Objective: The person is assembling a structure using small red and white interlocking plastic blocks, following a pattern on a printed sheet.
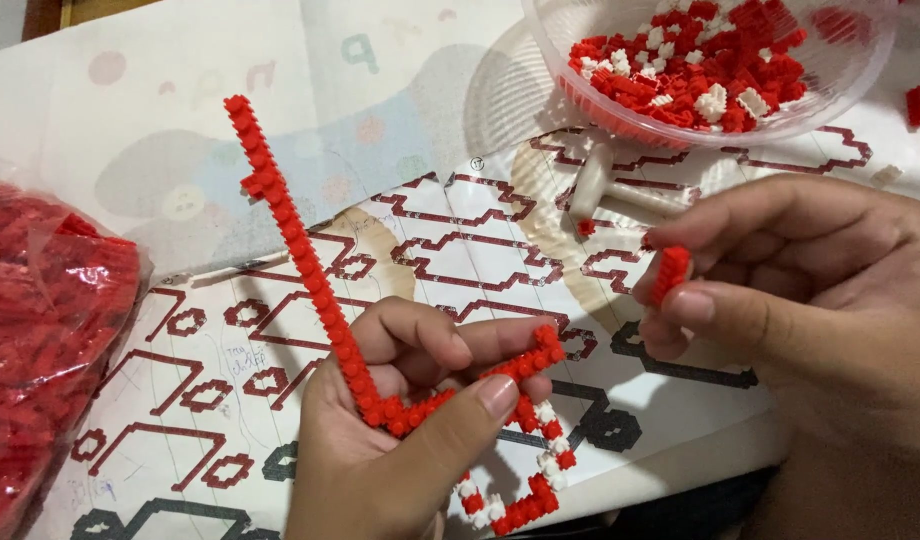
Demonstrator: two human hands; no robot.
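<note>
My left hand [400, 440] grips a thin assembly of small red and white bricks [310, 270]; one long red arm of it rises up to the upper left, another part bends down below my thumb. My right hand [790, 290] pinches a small red brick piece [670, 272] between thumb and forefinger, a short way right of the assembly and apart from it. Under both hands lies a printed pattern sheet [460, 250] with red and black outlines.
A clear plastic bowl [840, 75] of loose red and white bricks stands at the top right. A plastic bag of red bricks [40, 330] fills the left edge. A small white tool [620, 190] lies on the sheet below the bowl. One loose red brick [917, 104] sits at far right.
</note>
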